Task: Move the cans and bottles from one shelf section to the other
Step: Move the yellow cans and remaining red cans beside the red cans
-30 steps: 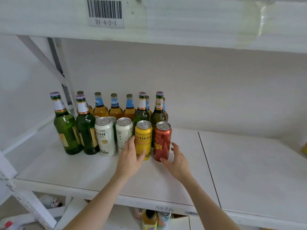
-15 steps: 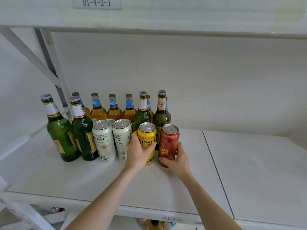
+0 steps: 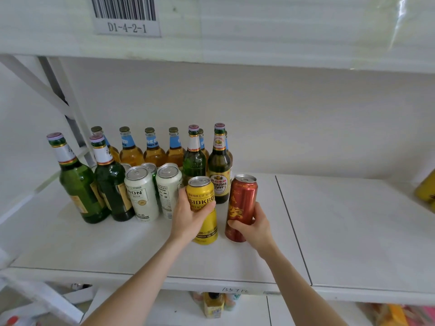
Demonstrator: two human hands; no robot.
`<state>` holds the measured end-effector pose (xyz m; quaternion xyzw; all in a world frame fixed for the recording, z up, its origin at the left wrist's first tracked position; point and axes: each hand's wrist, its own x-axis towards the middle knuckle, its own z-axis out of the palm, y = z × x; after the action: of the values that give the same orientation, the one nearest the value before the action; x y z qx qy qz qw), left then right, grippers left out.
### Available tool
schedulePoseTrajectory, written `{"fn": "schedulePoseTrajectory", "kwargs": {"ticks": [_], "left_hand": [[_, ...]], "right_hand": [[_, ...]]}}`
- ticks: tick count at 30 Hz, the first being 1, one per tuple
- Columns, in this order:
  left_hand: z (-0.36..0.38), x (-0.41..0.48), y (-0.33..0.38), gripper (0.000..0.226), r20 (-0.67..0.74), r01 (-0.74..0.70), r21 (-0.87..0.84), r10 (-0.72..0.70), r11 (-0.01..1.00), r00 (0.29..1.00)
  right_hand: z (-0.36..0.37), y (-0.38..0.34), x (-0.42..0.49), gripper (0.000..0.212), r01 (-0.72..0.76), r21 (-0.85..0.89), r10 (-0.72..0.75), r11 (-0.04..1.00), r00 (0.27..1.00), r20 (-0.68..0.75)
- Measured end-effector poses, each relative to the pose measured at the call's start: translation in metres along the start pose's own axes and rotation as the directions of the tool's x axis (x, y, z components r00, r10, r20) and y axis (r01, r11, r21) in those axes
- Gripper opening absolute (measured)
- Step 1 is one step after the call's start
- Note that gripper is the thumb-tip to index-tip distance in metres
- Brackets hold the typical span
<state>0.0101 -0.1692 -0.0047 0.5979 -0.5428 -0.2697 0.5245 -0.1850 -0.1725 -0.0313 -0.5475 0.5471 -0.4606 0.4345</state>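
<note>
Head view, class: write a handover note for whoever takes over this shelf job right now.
Left hand grips the yellow can; right hand grips the red can, both at the left section.
Bottles and white cans stand behind them there.
Done: nothing certain; right section shows only a yellow item at its far edge.
Left: carry both cans across, then the rest.

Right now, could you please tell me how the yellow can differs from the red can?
The yellow can bears black lettering; the red can bears gold marks. The left hand wraps the yellow can at mid-height; the right hand holds the red can lower down. Both are tall, upright and silver-topped.
</note>
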Motion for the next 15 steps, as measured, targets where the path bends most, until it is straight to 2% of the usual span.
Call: {"fn": "schedulePoseTrajectory", "kwargs": {"ticks": [5,9,15], "left_hand": [[-0.009,-0.006,-0.002,0.057,0.052,0.144,-0.113,-0.139,0.983,0.989],[-0.012,-0.01,-0.002,0.056,0.095,0.178,-0.17,-0.164,0.969,0.982],[-0.009,-0.019,0.003,0.047,0.143,0.188,-0.166,-0.165,0.968,0.976]], "right_hand": [[-0.01,-0.009,-0.014,0.059,-0.045,0.085,0.043,0.995,0.999,0.027],[-0.016,-0.011,-0.025,0.062,-0.064,0.108,0.06,0.992,0.998,0.035],[-0.024,-0.01,-0.044,0.061,-0.076,0.123,0.076,0.99,0.997,-0.003]]}}
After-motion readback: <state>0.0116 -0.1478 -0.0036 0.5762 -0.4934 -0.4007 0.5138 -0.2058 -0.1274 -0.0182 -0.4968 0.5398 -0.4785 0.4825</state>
